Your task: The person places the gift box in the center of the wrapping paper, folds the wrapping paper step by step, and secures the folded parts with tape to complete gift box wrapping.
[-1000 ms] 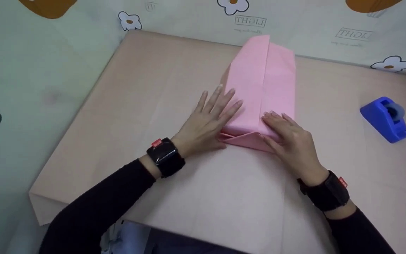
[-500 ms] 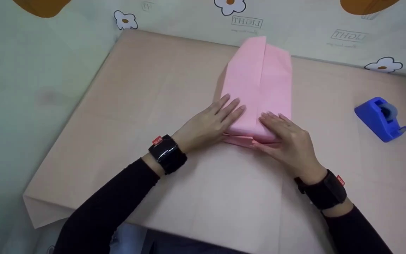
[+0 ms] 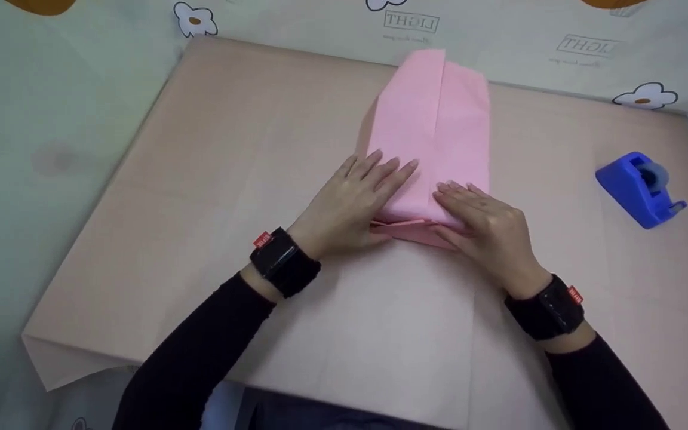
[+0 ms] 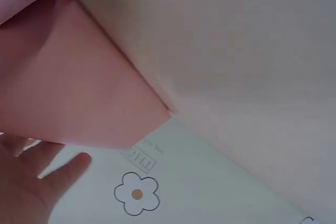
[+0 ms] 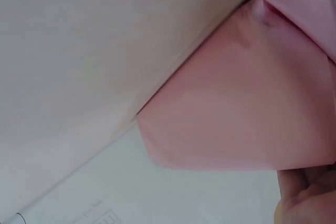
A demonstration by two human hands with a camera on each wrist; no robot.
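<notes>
Head view: pink package point(image 3: 462, 137) lay on the counter point(image 3: 260, 155)

The left hand point(image 3: 350, 206) was spread wide, fingers on the package's near-left top. Paper hid the package's contents; its near-end flap point(image 3: 415, 232) gaped slightly. The right hand point(image 3: 492, 236), fingers close together, rested on top, thumb covering part of the flap. Well apart, rightmost, a blue dispenser point(image 3: 626, 182) held a tape roll point(image 3: 659, 174).

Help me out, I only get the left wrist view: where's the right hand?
Observer: The right hand rests on the pink package, at its near right corner.
Operator: Anything else on the table?
Observer: Yes, a blue tape dispenser sits on the table, right of the package and apart from it.
Operator: And the package's top?
Observer: A lengthwise seam runs along it.
</notes>
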